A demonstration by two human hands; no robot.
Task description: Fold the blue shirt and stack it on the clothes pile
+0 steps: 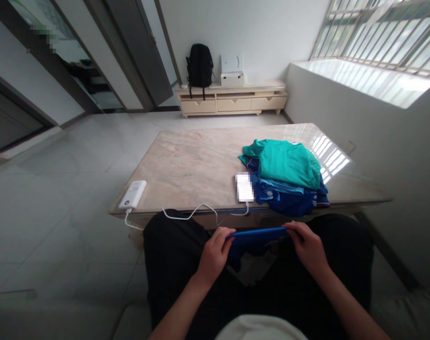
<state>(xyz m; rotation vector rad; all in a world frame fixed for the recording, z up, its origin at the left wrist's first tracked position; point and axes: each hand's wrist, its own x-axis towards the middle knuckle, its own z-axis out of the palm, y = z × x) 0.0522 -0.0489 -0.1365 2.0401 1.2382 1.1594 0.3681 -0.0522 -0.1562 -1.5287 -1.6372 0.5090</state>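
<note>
**Blue cloth pulled taut in both hands, pile waiting on the bench**

I have both hands closed on one blue cloth [254,234], held over my lap just short of the bench edge. My left hand [215,252] pinches its left end with fingers curled over the top edge; my right hand [307,248] grips the right end the same way. Between the two grips the top edge runs straight and nearly level, and the rest of the fabric hangs down out of clear view against my dark trousers, so I cannot tell what kind of garment it is or how many layers are in hand.

By my reading, this piece is mid-handling: stretched along one edge, not yet laid down or stacked. Just beyond my right grip, on the bench [186,160], sits a pile of clothes [289,177], teal on top and dark blue beneath; the upper pieces lie fairly flat, the lower ones look crumpled, so I judge some of that pile is left to sort.

Ahead of my hands and between them lies a phone [244,187], its white cable [190,215] trailing off past my left grip to a power bank [133,193] near the bench corner. Far beyond, a backpack [200,65] rests on a low cabinet [232,101].
</note>
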